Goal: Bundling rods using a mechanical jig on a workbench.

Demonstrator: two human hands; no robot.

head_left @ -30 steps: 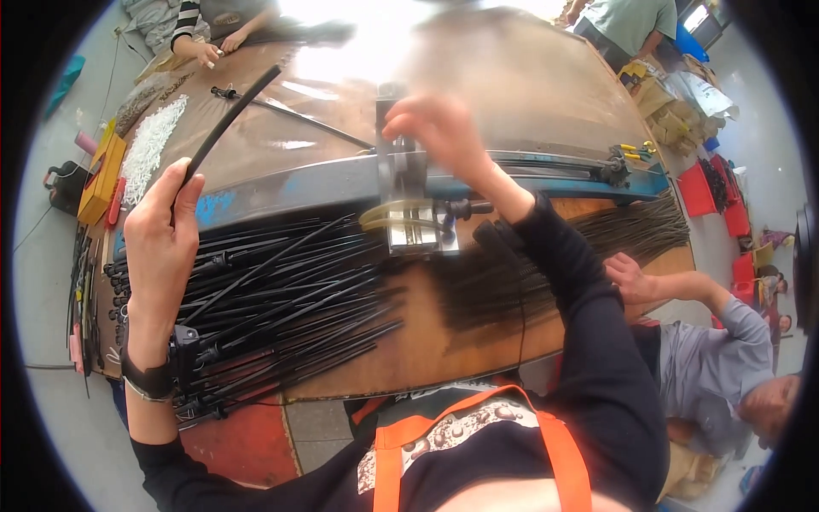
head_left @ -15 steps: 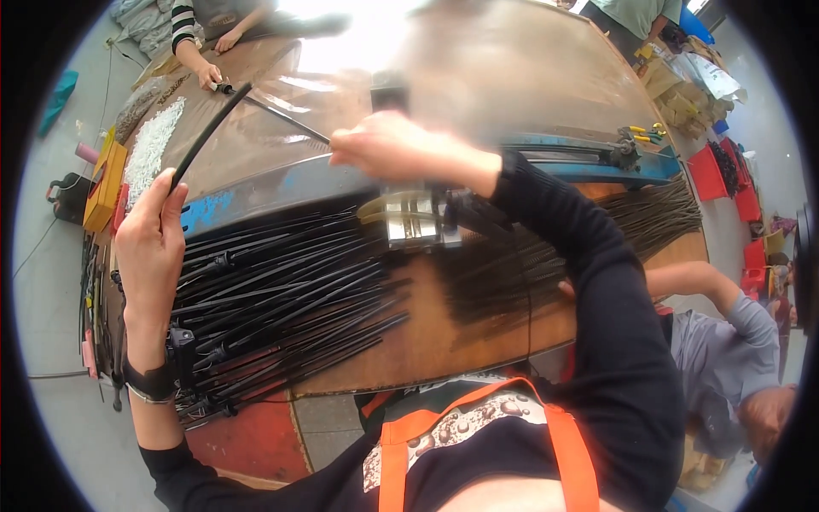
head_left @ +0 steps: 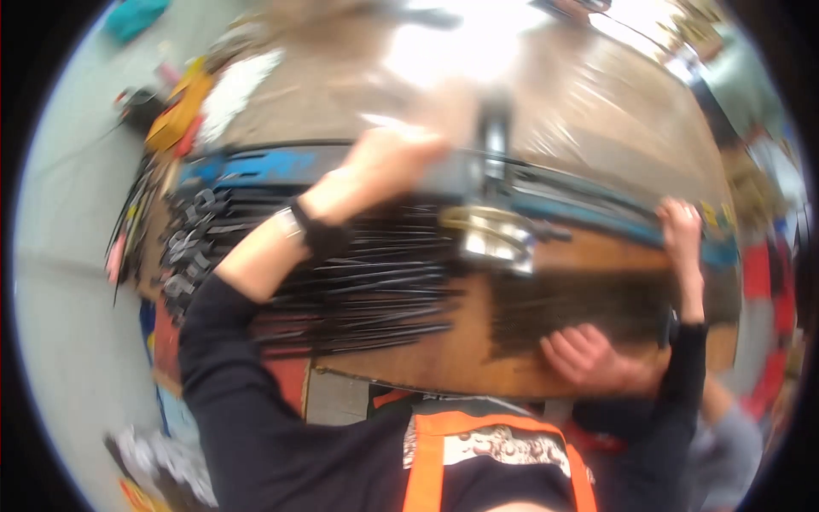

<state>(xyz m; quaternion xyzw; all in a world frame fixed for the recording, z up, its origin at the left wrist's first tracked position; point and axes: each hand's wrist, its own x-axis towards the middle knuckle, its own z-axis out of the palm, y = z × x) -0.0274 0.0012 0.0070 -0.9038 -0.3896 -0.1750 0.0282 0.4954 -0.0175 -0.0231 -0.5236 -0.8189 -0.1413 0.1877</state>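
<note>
My left hand, blurred, is closed above the blue rail, left of the clamp-like metal fixture. What its fingers hold cannot be made out; a thin dark line runs along the rail on both sides of it. At the rail's right end my right hand is closed, its grip too smeared to show what is inside. Below my left forearm lies a pile of black rods with dark fittings at their left ends. A shiny metal block sits just below the fixture.
Another person's hand rests beside a bundle of thin dark rods at the right. A yellow box and a heap of white pieces lie at the far left. Red bins stand beyond the table's right edge.
My right hand has swept from the middle to the rail's right end. My left hand has moved right and come down over the rail; the raised black tube no longer shows. The view has shifted.
</note>
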